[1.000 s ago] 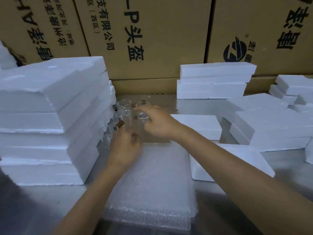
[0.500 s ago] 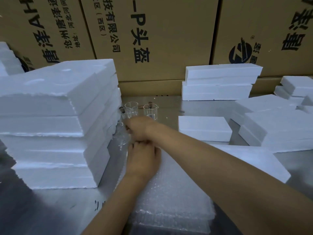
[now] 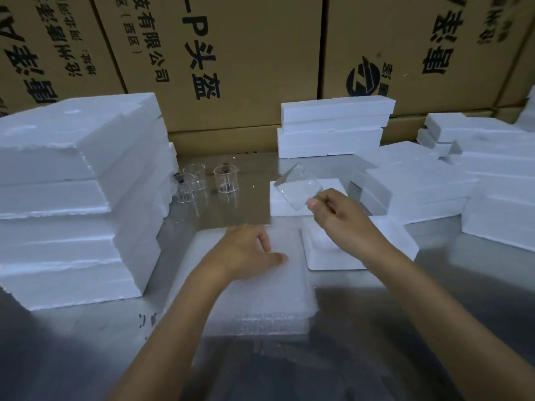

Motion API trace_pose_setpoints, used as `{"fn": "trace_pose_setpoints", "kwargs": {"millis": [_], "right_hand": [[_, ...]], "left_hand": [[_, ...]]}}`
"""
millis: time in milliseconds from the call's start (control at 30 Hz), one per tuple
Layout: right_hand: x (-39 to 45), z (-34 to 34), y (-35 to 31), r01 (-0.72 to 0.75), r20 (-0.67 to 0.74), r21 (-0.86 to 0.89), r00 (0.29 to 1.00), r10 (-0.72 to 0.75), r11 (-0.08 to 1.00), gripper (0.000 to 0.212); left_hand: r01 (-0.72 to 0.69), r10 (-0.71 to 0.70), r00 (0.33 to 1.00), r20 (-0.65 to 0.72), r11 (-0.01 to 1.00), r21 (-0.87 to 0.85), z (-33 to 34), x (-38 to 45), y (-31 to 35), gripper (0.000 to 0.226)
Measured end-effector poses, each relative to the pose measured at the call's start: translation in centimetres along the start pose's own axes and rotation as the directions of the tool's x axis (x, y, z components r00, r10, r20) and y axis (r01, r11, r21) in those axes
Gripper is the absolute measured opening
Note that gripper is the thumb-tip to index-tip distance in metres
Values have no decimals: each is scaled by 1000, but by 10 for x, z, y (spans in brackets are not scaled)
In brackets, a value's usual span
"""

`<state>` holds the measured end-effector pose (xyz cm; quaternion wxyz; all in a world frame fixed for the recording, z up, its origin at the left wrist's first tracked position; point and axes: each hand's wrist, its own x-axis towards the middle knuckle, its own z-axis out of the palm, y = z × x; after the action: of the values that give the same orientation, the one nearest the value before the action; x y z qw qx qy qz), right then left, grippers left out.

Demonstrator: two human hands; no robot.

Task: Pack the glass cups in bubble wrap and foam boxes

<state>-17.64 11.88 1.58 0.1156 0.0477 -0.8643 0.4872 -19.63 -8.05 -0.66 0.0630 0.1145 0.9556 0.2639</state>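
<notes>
Right hand now holds a clear glass cup tilted in the air, pinched at the rim between thumb and fingertips, lifted clear of the grey metal surface. Half a second ago both hands were down at the cluster of cups beside the tall white foam stack; since then the right hand has pulled one cup out and swung it right, over the small white foam slab. Left hand has dropped back onto the pile of clear bubble wrap sheets, fingers spread and loose, palm down, holding nothing, likely pinning or about to peel the top sheet. Three more clear glass cups remain upright on the surface, near the foam stack, well apart from the held one. Shallow white foam box tray lies just right of the bubble wrap, partly under the right wrist. Judgement: pick done, wrapping step is next; the cup needs lowering onto the sheet. Rim pinch on tilted glass looks slip-prone.
</notes>
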Motion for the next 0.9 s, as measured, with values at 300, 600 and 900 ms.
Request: {"fn": "trace_pose_setpoints", "kwargs": {"millis": [300, 600, 900], "right_hand": [[-38, -2, 7, -9, -141, 125, 990, 26, 992, 22], [-51, -3, 7, 169, -68, -349, 977, -204, 922, 16], [-49, -5, 4, 32, -84, -39, 996, -36, 999, 20]], "left_hand": [[2, -96, 971, -220, 919, -393, 5, -15, 9, 19], [-289, -82, 791, -606, 824, -488, 5, -32, 34, 23], [-517, 393, 519, -759, 852, 88, 33, -49, 62, 21]]}}
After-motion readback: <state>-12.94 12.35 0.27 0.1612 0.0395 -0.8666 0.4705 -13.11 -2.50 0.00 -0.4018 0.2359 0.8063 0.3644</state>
